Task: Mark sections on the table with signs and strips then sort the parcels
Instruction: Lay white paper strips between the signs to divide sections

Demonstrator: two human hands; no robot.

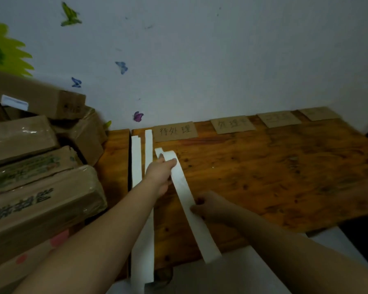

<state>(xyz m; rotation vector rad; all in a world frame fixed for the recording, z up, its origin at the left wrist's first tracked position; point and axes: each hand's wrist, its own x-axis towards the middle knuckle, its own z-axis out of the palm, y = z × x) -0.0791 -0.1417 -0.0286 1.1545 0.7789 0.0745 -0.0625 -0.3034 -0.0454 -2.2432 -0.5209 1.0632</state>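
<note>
Several long white paper strips lie lengthwise on the left part of the wooden table [274, 177]. My left hand [160, 174] grips the far end of one slanted white strip [184, 194], and my right hand [210, 205] pinches the same strip near its middle. Its near end hangs past the table's front edge. Two other strips [136, 164] lie straight, side by side, left of my left hand. Several brown cardboard signs with handwriting stand in a row along the wall edge, the nearest sign [175, 130] just beyond the strips, another sign [232, 124] to its right.
A pile of brown cardboard parcels [36, 187] fills the left side, next to the table. The wall behind carries butterfly stickers [138, 116]. A narrow gap [129, 158] splits the tabletop near its left end. A dark object sits at the far right edge.
</note>
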